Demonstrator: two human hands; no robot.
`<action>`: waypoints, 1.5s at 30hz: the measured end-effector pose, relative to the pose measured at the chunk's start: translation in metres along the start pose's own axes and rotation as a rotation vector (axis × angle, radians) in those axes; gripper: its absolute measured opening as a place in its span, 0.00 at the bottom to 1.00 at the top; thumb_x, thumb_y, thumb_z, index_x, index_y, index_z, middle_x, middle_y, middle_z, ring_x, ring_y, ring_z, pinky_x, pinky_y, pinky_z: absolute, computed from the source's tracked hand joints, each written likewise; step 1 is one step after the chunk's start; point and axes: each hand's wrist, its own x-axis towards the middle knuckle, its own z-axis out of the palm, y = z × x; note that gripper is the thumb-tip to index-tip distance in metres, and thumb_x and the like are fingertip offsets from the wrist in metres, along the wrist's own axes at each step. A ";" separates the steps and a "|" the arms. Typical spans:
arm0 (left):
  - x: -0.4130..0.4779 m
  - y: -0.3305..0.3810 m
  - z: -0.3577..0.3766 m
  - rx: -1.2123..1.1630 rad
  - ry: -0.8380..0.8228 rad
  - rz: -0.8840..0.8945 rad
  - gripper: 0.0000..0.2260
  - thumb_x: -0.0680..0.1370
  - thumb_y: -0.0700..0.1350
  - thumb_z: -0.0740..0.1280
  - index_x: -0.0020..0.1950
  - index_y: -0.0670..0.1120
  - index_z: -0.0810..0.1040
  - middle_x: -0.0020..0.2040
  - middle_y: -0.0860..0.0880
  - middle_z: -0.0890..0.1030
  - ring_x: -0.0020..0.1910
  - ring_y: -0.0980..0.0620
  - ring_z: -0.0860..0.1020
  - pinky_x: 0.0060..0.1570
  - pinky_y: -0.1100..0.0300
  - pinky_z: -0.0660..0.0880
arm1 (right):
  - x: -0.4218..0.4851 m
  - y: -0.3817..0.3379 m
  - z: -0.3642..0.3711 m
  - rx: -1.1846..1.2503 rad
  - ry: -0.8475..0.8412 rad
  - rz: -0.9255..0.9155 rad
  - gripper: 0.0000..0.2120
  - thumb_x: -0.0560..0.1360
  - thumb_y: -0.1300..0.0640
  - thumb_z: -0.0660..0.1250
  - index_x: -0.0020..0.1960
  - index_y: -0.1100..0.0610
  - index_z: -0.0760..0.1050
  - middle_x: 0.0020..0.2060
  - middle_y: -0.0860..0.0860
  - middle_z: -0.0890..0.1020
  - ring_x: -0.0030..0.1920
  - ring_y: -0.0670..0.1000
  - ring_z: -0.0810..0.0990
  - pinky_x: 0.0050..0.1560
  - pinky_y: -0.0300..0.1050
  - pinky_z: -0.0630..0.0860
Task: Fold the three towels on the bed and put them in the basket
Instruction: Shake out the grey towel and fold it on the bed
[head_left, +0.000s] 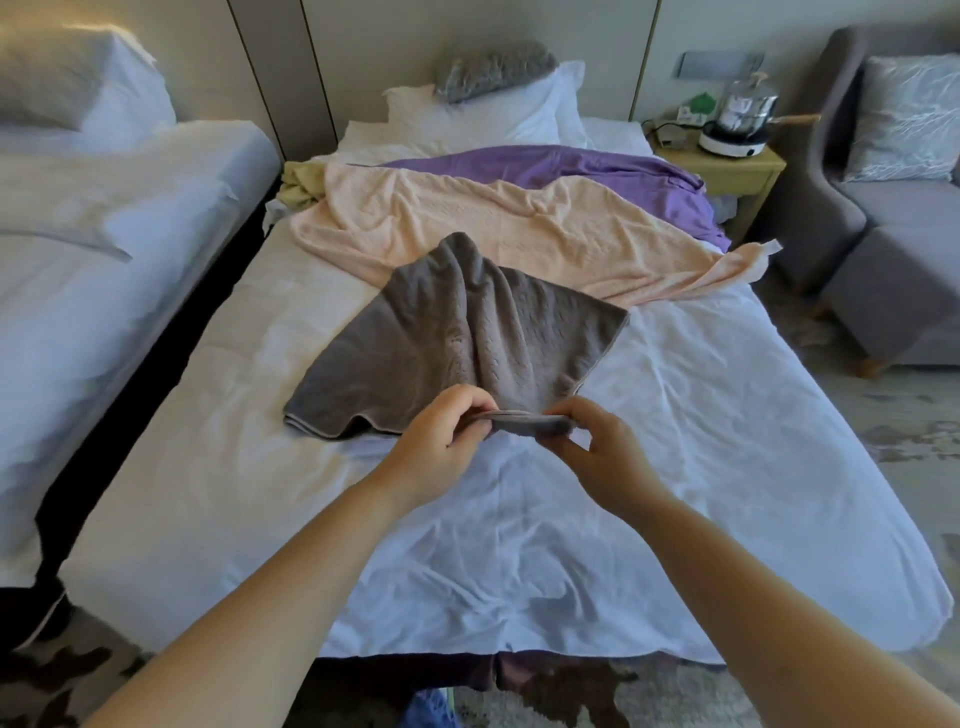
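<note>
Bed (685, 426) — left hand (441, 439), right hand (597, 449) pinch grey towel (467, 332) stretching headward.

- A second bed (104, 218) with white sheets fills the left of the frame.
- A small wooden table (737, 174) at upper right carries a steel kettle (748, 111).
- A grey armchair (831, 208) at far right holds a patterned cushion (909, 114).

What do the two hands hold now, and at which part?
Both the left hand and the right hand pinch the grey towel at its near edge.
</note>
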 end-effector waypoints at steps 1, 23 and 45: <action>-0.003 0.003 -0.005 0.009 -0.009 -0.015 0.08 0.79 0.38 0.63 0.53 0.51 0.73 0.48 0.57 0.76 0.49 0.60 0.75 0.49 0.70 0.71 | 0.003 -0.008 -0.001 0.011 0.023 -0.028 0.06 0.72 0.58 0.72 0.44 0.49 0.76 0.37 0.43 0.79 0.40 0.45 0.76 0.41 0.40 0.73; 0.019 0.070 -0.046 0.169 0.282 0.219 0.06 0.70 0.34 0.72 0.41 0.42 0.79 0.40 0.51 0.79 0.39 0.60 0.76 0.42 0.71 0.71 | 0.041 -0.084 -0.023 0.095 0.003 -0.172 0.08 0.69 0.58 0.75 0.47 0.54 0.81 0.42 0.40 0.82 0.46 0.38 0.80 0.51 0.28 0.73; 0.227 0.063 -0.237 0.003 0.149 -0.104 0.23 0.70 0.62 0.64 0.47 0.41 0.79 0.45 0.46 0.80 0.47 0.53 0.77 0.52 0.56 0.72 | 0.268 -0.139 -0.012 0.225 0.123 -0.146 0.12 0.72 0.65 0.68 0.43 0.48 0.72 0.38 0.46 0.78 0.39 0.40 0.77 0.44 0.34 0.74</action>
